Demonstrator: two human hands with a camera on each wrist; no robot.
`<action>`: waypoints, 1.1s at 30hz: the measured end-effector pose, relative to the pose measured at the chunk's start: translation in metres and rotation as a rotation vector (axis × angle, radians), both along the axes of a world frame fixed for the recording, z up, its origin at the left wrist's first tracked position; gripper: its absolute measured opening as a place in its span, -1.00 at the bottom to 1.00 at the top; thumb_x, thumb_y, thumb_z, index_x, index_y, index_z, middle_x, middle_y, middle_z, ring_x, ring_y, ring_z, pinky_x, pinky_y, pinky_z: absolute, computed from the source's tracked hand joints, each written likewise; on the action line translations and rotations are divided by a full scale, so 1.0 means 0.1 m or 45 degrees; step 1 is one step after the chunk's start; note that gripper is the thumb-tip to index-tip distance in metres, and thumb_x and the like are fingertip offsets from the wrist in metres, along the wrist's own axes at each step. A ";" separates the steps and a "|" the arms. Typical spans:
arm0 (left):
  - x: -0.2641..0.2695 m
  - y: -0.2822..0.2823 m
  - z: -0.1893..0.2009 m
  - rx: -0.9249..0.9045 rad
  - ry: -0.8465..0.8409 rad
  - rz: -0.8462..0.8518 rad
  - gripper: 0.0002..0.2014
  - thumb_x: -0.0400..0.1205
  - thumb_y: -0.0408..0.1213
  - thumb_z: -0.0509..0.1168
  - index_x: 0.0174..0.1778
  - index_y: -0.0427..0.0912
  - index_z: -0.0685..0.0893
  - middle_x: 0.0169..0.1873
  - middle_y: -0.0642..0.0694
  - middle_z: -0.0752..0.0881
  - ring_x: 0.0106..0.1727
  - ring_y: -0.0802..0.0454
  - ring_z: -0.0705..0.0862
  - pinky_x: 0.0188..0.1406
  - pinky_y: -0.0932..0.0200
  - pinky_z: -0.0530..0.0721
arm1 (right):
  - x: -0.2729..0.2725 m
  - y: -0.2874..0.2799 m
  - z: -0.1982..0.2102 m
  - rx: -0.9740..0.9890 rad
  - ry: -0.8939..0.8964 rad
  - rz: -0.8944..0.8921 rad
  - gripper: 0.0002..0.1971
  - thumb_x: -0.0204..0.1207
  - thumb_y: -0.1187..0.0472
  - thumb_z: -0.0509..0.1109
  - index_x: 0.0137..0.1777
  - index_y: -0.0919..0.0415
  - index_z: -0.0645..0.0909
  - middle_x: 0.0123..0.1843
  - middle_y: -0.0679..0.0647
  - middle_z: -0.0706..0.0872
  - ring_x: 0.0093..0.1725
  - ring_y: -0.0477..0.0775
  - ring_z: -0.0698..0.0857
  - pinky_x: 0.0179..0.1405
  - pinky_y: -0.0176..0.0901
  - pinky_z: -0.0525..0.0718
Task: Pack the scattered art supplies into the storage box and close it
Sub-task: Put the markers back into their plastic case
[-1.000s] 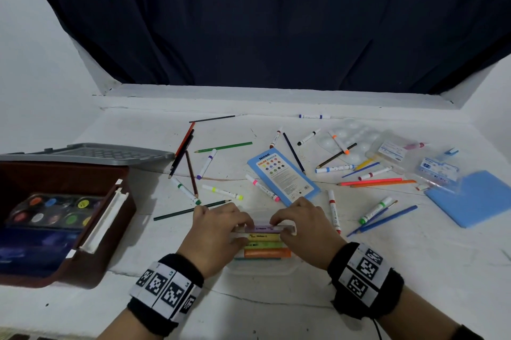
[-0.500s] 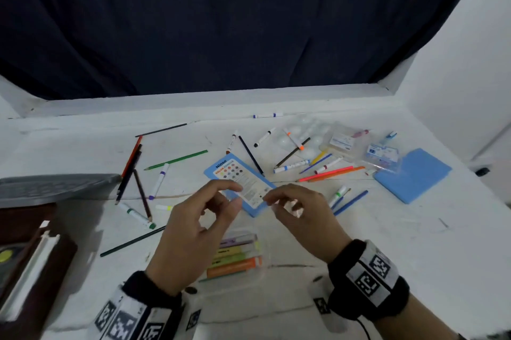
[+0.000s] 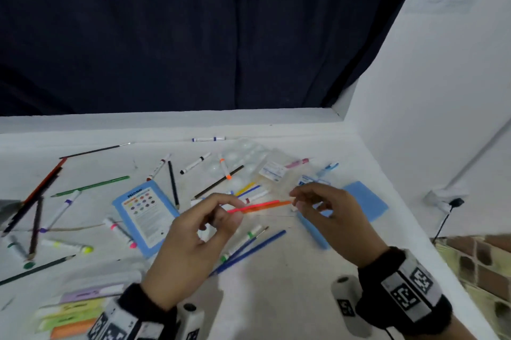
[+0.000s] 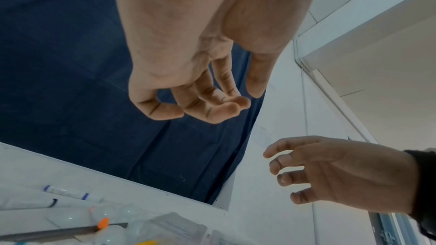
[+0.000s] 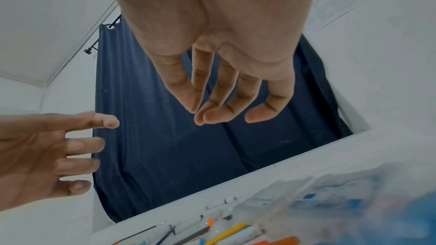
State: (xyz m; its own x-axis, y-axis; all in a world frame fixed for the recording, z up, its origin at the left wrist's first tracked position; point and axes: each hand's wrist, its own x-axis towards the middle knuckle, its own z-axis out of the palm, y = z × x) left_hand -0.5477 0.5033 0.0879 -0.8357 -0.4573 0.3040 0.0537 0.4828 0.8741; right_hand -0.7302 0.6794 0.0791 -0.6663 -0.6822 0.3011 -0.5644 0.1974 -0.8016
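The storage box cannot be made out in any view; only a grey edge (image 3: 8,205) shows at the far left of the head view. Art supplies lie scattered on the white table (image 3: 290,298): a red and an orange pencil (image 3: 260,206) lie side by side between the two hands, a blue card with colour dots (image 3: 145,212) lies left of them, blue-handled brushes (image 3: 249,249) nearer the person, and a blurred clear case of pastel highlighters (image 3: 74,312) at the lower left. The left hand (image 3: 190,251) hovers above the table, fingers loosely curled, holding nothing. The right hand (image 3: 331,218) hovers likewise, fingers relaxed and empty, over a flat blue pad (image 3: 367,201).
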 end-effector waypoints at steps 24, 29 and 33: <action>-3.54 -0.19 -0.59 -0.702 -0.948 -0.024 -0.71 0.63 0.17 0.28 0.20 0.18 0.66 0.20 0.06 0.60 0.29 -0.02 0.53 0.35 -0.11 0.40 | -2.67 0.09 -0.56 0.672 0.224 0.050 -0.75 0.56 0.23 0.37 0.17 -0.06 0.68 0.06 -0.09 0.67 -0.05 -0.08 0.60 0.03 -0.28 0.57; -3.82 -0.18 -0.69 -0.840 -1.113 -0.154 -0.76 0.62 0.11 0.23 0.03 0.09 0.68 0.01 0.12 0.73 0.11 0.00 0.65 0.21 -0.18 0.25 | -2.75 -0.16 -0.71 0.913 0.401 0.152 -0.64 0.59 0.21 0.28 0.35 -0.08 0.62 0.36 -0.15 0.60 0.31 0.01 0.52 0.28 -0.02 0.55; -3.91 -0.18 -0.73 -0.846 -1.136 -0.105 -0.77 0.57 0.12 0.29 -0.08 0.05 0.69 -0.15 0.13 0.77 -0.05 0.05 0.68 0.26 -0.17 0.26 | -2.73 -0.23 -0.76 1.012 0.517 0.154 -0.69 0.62 0.23 0.25 0.27 -0.09 0.64 0.29 -0.16 0.59 0.28 0.00 0.53 0.19 -0.07 0.52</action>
